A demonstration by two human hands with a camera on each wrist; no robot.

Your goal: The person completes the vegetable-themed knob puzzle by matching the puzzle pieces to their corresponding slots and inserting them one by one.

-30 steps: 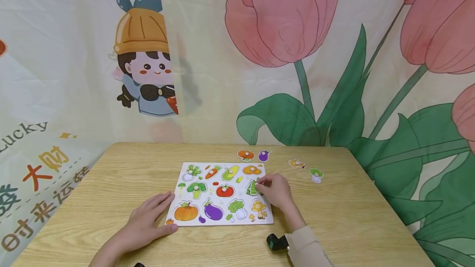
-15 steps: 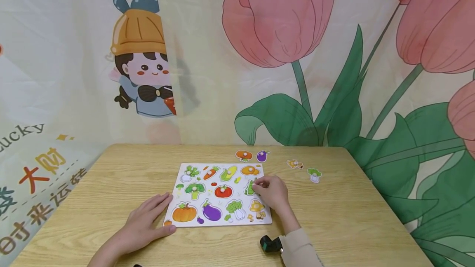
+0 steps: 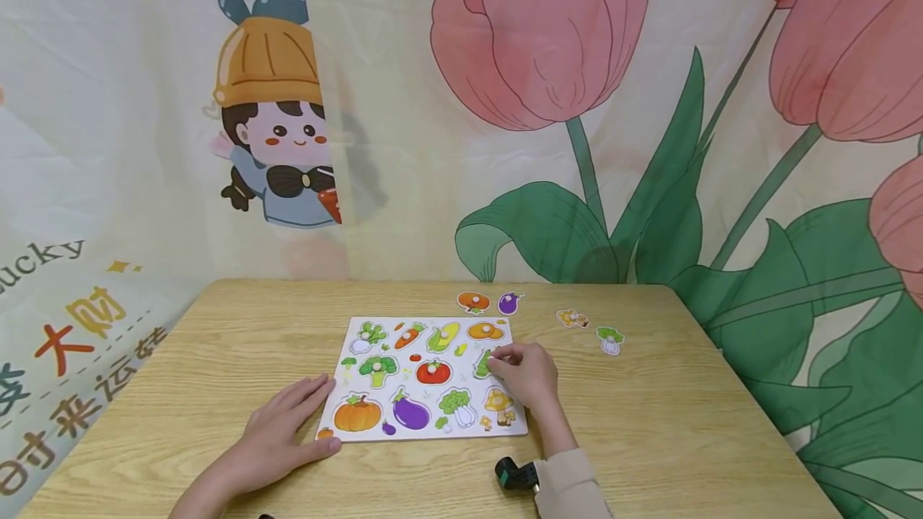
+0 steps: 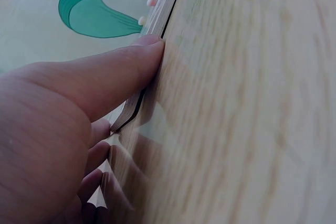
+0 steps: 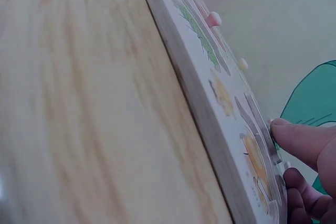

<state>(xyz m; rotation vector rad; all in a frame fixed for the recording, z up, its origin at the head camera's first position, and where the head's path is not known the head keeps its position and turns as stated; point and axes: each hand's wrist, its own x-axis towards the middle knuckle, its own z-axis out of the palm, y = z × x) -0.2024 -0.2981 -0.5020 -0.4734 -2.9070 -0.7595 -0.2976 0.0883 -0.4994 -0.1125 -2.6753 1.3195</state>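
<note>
A white vegetable puzzle board (image 3: 427, 393) lies flat on the table. My right hand (image 3: 530, 379) is over its right edge, pinching the knob of the green pea piece (image 3: 481, 364) between thumb and fingertips. The piece lies at the pea spot, partly covered by the fingers; whether it sits flush I cannot tell. My left hand (image 3: 277, 427) rests beside the board's left edge, fingers extended and thumb (image 4: 149, 51) against the front corner. Knobbed pieces such as the tomato (image 3: 434, 373), broccoli (image 3: 378, 372) and corn (image 3: 443, 337) sit in the board.
Loose pieces lie behind and right of the board: a pumpkin (image 3: 473, 302), an eggplant (image 3: 508, 303), mushrooms (image 3: 572, 318) and a bok choy (image 3: 610, 340). A black device (image 3: 515, 474) is by the right sleeve (image 3: 573, 483). A printed curtain (image 3: 404, 183) hangs behind the table (image 3: 649, 423).
My right hand has shifted slightly left over the board with the pea piece. The left hand stays at the board's edge. The head view has moved a little.
</note>
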